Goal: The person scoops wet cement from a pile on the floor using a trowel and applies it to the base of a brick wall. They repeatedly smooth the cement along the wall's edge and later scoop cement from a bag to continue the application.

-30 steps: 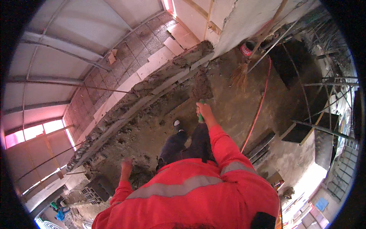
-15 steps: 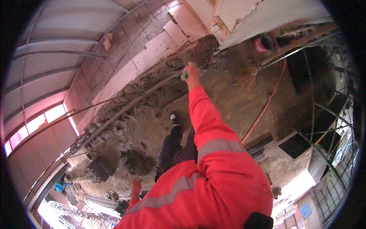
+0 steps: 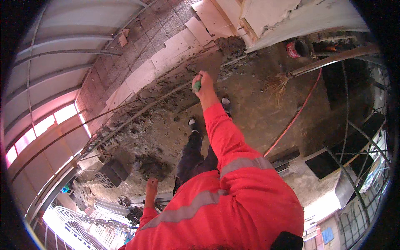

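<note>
My right hand [image 3: 203, 85], on the stretched-out arm in a red sleeve, is wrapped round the green handle of a trowel [image 3: 196, 86]. Its grey blade seems to lie over the wet mortar strip [image 3: 166, 89] along the pale boards, though blade and mortar blend in colour. Low on the left hangs my left hand [image 3: 151, 186], fingers curled in, with nothing visible in it. It is nearest to a dark wet patch of mortar [image 3: 153, 166] on the ground.
A long straight bar [image 3: 139, 116] runs beside the mortar strip. Pale boards [image 3: 171, 52] line its far side. At right are a broom [image 3: 287, 79], a red bucket [image 3: 296, 49] and a red hose [image 3: 298, 112] across the floor. Grey hollow blocks [image 3: 111, 173] stand at left.
My right hand has come slightly left with the trowel, its wrist turned. Both of my feet now show instead of one. The left hand appears a little higher, and the view has shifted slightly.
</note>
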The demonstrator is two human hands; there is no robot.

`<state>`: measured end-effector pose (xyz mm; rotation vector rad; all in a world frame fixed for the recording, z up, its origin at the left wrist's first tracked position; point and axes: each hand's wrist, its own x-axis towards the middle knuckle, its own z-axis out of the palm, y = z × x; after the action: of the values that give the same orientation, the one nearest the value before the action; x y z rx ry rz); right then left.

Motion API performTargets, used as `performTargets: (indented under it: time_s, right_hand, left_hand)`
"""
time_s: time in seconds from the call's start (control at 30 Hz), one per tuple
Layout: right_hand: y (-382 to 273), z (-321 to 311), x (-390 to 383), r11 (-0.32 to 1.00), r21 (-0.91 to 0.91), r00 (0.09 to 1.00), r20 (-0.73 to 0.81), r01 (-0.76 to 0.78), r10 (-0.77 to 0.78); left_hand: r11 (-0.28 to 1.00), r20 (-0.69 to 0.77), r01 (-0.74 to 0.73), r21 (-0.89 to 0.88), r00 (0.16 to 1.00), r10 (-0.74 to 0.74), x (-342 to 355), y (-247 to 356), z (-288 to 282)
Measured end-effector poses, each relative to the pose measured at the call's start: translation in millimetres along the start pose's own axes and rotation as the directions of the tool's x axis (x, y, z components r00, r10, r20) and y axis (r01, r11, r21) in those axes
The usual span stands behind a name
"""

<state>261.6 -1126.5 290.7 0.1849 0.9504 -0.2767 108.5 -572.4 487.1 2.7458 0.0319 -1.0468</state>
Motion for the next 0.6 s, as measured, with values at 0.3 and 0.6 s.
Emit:
performTargets:
  time_s: [0.3, 0.6]
  right_hand:
    - [-50.9, -87.3, -35.4, -0.433, -0.897, 0.81, 0.322, 0.095, -0.49]
    - [-165.4, 37.4, 48.2, -0.716, -0.698, 0.789, 0.444, 0.007, -0.425]
  left_hand:
    - [0.994, 0.026, 0.058, -0.095, 0.998, -0.055, -0.7, -13.3, 30.9]
    - [0.845, 0.028, -0.431, 0.316, 0.895, 0.445, -34.2, -3.2, 67.3]
